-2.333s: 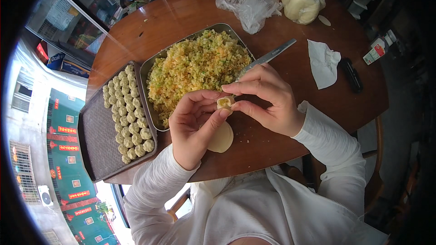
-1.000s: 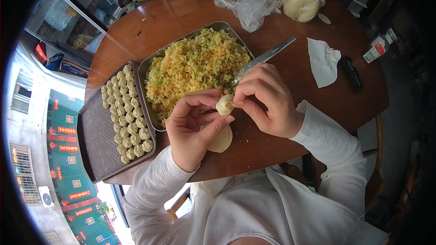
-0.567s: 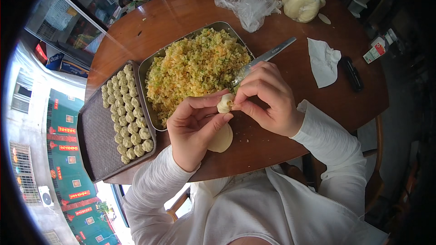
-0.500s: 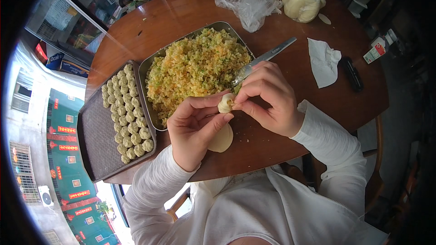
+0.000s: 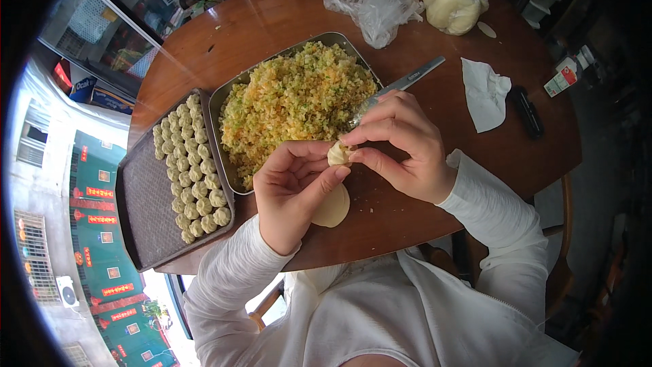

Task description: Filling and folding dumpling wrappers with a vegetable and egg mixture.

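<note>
Both hands, left hand (image 5: 293, 190) and right hand (image 5: 401, 146), pinch one dumpling (image 5: 339, 154); overfilled, its wrapper probably splits when squeezed.

On the counter (image 5: 421, 217), the tray of dumplings (image 5: 193, 170) lies left of the filling pan (image 5: 295, 105). Behind the pan sit a plastic bag (image 5: 373, 7) and bagged dough (image 5: 451, 0); a napkin (image 5: 483, 92) lies right.
</note>
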The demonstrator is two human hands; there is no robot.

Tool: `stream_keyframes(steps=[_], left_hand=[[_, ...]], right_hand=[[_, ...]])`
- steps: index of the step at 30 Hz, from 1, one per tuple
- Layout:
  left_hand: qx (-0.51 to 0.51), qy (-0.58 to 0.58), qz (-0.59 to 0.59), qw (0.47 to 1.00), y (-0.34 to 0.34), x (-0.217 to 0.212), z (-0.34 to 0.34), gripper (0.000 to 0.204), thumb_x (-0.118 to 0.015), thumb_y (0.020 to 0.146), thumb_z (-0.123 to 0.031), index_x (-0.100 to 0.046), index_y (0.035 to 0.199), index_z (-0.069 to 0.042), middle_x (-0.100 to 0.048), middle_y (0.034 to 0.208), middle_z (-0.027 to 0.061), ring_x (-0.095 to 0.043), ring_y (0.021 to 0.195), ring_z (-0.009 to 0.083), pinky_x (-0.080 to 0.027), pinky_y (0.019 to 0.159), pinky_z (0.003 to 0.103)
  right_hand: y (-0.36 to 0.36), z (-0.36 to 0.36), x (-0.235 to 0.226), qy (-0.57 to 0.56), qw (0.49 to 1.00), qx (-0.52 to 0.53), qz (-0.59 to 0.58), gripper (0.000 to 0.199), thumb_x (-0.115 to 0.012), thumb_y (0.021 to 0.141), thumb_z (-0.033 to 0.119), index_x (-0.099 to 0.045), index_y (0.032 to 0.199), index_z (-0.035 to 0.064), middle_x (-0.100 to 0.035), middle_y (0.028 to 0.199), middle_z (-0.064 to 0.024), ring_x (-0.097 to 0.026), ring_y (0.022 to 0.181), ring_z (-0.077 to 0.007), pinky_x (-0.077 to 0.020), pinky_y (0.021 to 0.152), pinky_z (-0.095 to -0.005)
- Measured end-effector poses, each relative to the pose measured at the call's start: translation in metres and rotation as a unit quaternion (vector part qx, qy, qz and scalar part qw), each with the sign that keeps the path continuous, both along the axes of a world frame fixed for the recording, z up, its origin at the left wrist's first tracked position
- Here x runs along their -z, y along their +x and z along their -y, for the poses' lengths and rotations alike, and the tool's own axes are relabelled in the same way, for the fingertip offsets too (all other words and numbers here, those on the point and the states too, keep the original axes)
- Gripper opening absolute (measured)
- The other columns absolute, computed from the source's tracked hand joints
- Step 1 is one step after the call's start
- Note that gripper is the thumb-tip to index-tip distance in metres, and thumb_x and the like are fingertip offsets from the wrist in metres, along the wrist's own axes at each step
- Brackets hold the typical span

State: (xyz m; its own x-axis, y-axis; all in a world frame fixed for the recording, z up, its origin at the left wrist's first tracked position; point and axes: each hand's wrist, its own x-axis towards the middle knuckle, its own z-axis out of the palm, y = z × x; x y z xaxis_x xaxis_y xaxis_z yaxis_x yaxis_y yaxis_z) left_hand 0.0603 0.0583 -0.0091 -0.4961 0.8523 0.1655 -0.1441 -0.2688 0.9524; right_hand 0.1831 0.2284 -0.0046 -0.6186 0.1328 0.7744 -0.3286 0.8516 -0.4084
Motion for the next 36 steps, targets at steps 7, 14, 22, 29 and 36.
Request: stream_keyframes(steps=[7,14,22,29,36], left_hand=[[0.006,0.005,-0.004,1.0,-0.0005,0.0015,0.0006,0.029,-0.069,0.086,0.009,-0.056,0.112,0.007,-0.068,0.11,0.0154,-0.067,0.103,0.0191,-0.055,0.093,0.031],[0.01,-0.001,-0.023,1.0,0.0001,0.0002,0.0014,0.029,-0.068,0.085,0.01,-0.056,0.111,0.007,-0.067,0.113,0.0168,-0.066,0.107,0.0206,-0.054,0.096,0.032],[-0.003,0.017,-0.034,0.999,-0.0009,0.0032,0.0004,0.032,-0.066,0.089,0.007,-0.058,0.12,0.008,-0.067,0.118,0.0168,-0.066,0.106,0.0195,-0.053,0.094,0.031],[-0.01,0.0,-0.036,0.999,0.0003,-0.0004,0.0033,0.033,-0.066,0.091,0.004,-0.059,0.122,0.008,-0.069,0.114,0.0143,-0.066,0.103,0.0174,-0.053,0.093,0.03],[-0.008,-0.027,-0.022,0.999,0.0003,-0.003,0.0045,0.033,-0.066,0.091,0.002,-0.059,0.123,0.008,-0.07,0.111,0.0143,-0.067,0.101,0.0166,-0.053,0.091,0.029]], right_hand=[[0.0025,0.0,-0.001,0.015,1.0,0.009,-0.01,0.018,-0.077,0.075,0.01,-0.07,0.091,0.0144,-0.059,0.087,-0.0004,-0.055,0.082,-0.0222,-0.042,0.08,-0.0367],[-0.0004,0.0044,0.0026,-0.006,1.0,0.008,0.011,0.017,-0.075,0.076,0.009,-0.063,0.087,0.0135,-0.058,0.089,-0.0001,-0.055,0.086,-0.0229,-0.0406,0.085,-0.0387],[0.0002,0.0017,0.0016,-0.025,0.999,-0.016,0.026,0.016,-0.077,0.077,0.013,-0.063,0.085,0.0136,-0.059,0.088,0.0009,-0.056,0.087,-0.0219,-0.0401,0.086,-0.0386],[0.0014,0.0029,-0.001,-0.036,0.999,0.001,-0.011,0.021,-0.081,0.074,0.015,-0.067,0.089,0.0139,-0.061,0.09,0.0009,-0.056,0.086,-0.021,-0.0416,0.082,-0.0361],[0.0025,0.0011,0.0007,0.003,1.0,0.006,-0.01,0.026,-0.08,0.074,0.015,-0.07,0.098,0.0148,-0.061,0.092,0.0002,-0.056,0.086,-0.0215,-0.0412,0.083,-0.0368]])
